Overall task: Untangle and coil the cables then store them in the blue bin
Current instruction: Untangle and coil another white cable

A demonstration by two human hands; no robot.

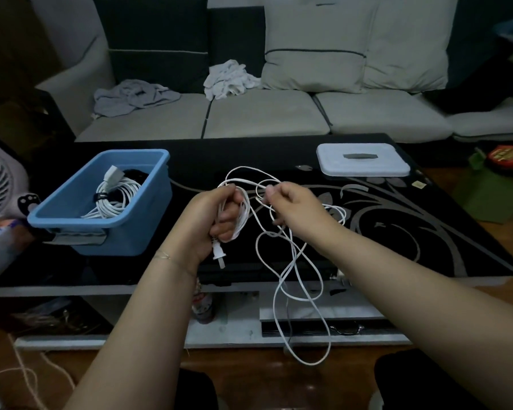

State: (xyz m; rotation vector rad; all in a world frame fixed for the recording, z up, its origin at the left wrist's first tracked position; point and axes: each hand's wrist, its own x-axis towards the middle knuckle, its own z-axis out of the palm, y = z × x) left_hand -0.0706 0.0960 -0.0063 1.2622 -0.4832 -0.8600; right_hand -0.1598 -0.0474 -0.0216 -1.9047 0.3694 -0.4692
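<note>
While the white cable (290,261) hangs in loose, crossing loops over the near edge of the black table (427,232), part of it is already gathered into several turns in the left hand (216,220). That hand's fingers are curled round the bundle, and the two-pin plug (219,257) sticks out below the palm, pointing down. The right hand (290,202) is held just beside it, thumb and forefinger pinching a strand near the top of the tangle; its other fingers are folded under and mostly hidden behind the back of the hand. Where the strands cross between the two hands they overlap so closely that I cannot tell which passes over which. The longest loop drops past the table's lower shelf toward the floor, and the cable's far end cannot be made out.

To the left on the table stands the blue bin (125,238). In it lies a coiled white cable (113,199) held by a dark strap, its socket end raised toward the back wall, with something black beside it that is too dark to identify. The bin's near-left corner is cut off by a blurred object at the frame edge. A white lid (365,159) with a grey handle lies flat at the table's far right, well apart from the bin. Behind the table is a grey sofa (264,113) with crumpled cloths on its seat.
</note>
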